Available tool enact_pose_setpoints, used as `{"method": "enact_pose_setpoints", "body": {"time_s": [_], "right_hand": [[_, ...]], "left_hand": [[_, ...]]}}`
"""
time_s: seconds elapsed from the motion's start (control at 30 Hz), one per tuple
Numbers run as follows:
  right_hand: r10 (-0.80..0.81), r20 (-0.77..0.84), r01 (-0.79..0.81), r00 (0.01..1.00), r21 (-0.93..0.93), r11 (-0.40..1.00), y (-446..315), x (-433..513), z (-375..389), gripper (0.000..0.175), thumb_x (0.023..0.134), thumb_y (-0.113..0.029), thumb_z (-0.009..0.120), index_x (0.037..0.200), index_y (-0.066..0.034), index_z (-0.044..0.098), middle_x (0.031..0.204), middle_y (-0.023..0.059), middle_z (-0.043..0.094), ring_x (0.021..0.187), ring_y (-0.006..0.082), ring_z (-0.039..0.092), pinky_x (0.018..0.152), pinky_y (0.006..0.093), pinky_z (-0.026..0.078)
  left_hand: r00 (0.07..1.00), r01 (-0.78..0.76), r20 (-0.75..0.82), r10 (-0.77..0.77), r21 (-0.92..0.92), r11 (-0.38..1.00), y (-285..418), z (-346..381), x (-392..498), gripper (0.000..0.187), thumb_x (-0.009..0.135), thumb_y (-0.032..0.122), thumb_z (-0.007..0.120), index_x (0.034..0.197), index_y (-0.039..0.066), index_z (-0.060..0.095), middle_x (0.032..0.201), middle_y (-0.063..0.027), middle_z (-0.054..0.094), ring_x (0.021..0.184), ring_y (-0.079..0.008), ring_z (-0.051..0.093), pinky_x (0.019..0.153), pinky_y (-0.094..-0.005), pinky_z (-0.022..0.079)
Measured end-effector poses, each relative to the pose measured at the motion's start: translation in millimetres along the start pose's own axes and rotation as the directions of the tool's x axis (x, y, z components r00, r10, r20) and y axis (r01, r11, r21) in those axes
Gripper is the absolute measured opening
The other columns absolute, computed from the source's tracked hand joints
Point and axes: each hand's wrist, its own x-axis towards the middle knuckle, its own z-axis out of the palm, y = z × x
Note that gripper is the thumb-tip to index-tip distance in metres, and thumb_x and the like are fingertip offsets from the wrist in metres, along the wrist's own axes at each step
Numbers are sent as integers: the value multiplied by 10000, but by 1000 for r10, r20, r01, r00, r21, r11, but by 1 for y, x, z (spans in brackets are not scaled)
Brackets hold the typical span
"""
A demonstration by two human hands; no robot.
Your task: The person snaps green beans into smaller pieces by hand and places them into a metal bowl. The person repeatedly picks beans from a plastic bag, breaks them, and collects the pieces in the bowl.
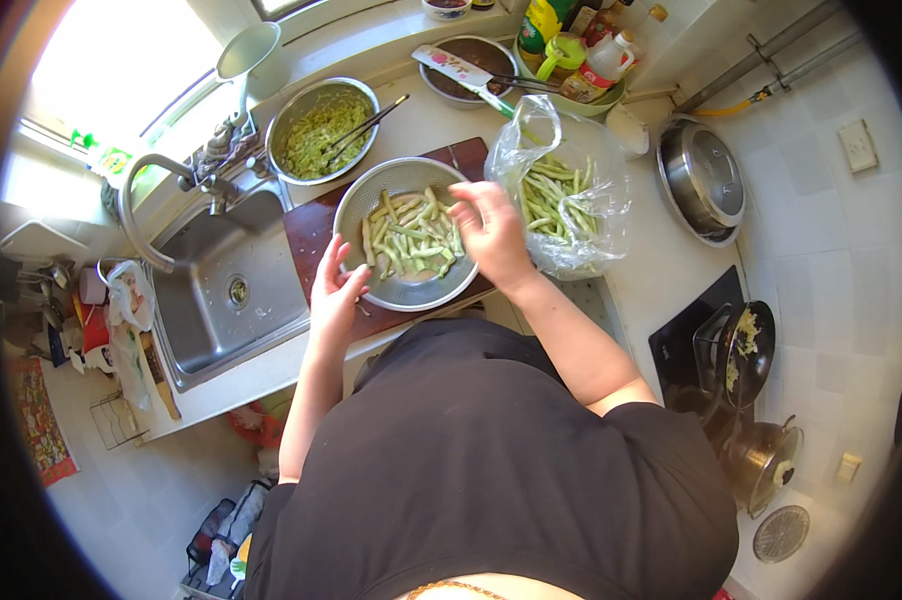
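Note:
A perforated metal colander [350, 217] rests on a dark red-brown cutting board [308, 232]. Pieces of green bean [421, 232] cover its bottom. At the colander's left rim is my left hand [337, 292], its fingers apart and nothing held in them. My right hand [492, 232] hovers over the right side of the colander with curled fingers; whether something small is pinched there cannot be made out. Just to the right of that hand, a clear plastic bag [608, 187] lies open with long whole green beans [560, 195] inside.
Left of the board is a steel sink [218, 300] with a curved faucet [128, 202]. Behind stand a bowl of chopped greens [323, 135] with chopsticks, a bowl of dark food [470, 56] under a cleaver [451, 66], and several bottles [601, 67]. A frying pan [762, 352] sits on the stove at right.

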Motion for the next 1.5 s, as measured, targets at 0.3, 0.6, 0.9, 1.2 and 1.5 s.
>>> {"method": "enact_pose_setpoints", "body": {"time_s": [0.3, 0.6, 0.9, 1.2, 1.5], "right_hand": [[441, -220, -490, 870, -482, 726, 204, 62, -63, 243, 853, -115, 633, 1071, -10, 612, 1130, 200, 628, 1070, 356, 592, 921, 436, 480], [298, -78, -277, 951, -640, 717, 219, 63, -79, 223, 836, -127, 599, 1038, -72, 677, 1001, 151, 631, 1018, 353, 577, 861, 453, 486], [459, -83, -428, 885, -533, 730, 144, 25, -154, 294, 801, -242, 729, 966, -8, 660, 933, 181, 637, 850, 351, 617, 764, 434, 485], [417, -77, -393, 906, -524, 756, 48, 71, -151, 421, 848, -383, 683, 760, 26, 636, 699, 209, 639, 659, 381, 611, 627, 445, 465], [621, -222, -658, 752, -183, 731, -11, 23, -175, 358, 939, -289, 603, 771, 23, 648, 597, 102, 600, 525, 184, 557, 531, 311, 441]], "left_hand": [[999, 24, -30, -23, 27, 999, -8, 0, -10, 467, 924, 97, 612, 1369, 81, 472, 1298, -60, 555, 898, -99, 594, 755, -235, 479], [997, -71, -30, 74, 90, 993, -6, 5, -15, 462, 909, 32, 610, 1349, 60, 476, 1290, -55, 559, 856, -78, 578, 715, -217, 479], [990, -116, 100, 96, 221, 968, 11, 22, -3, 393, 904, 63, 617, 1288, 41, 535, 1176, -66, 623, 837, -85, 581, 745, -242, 495], [405, -714, 868, 288, 103, 693, 72, 170, 31, 698, 852, 54, 666, 1475, 158, 369, 1403, -140, 461, 1001, -226, 615, 813, -324, 543], [800, -531, 600, 2, 707, 467, 32, 192, 128, 974, 774, 113, 678, 1548, 144, 88, 1567, -300, 38, 1323, -439, 412, 1058, -422, 410]]}}
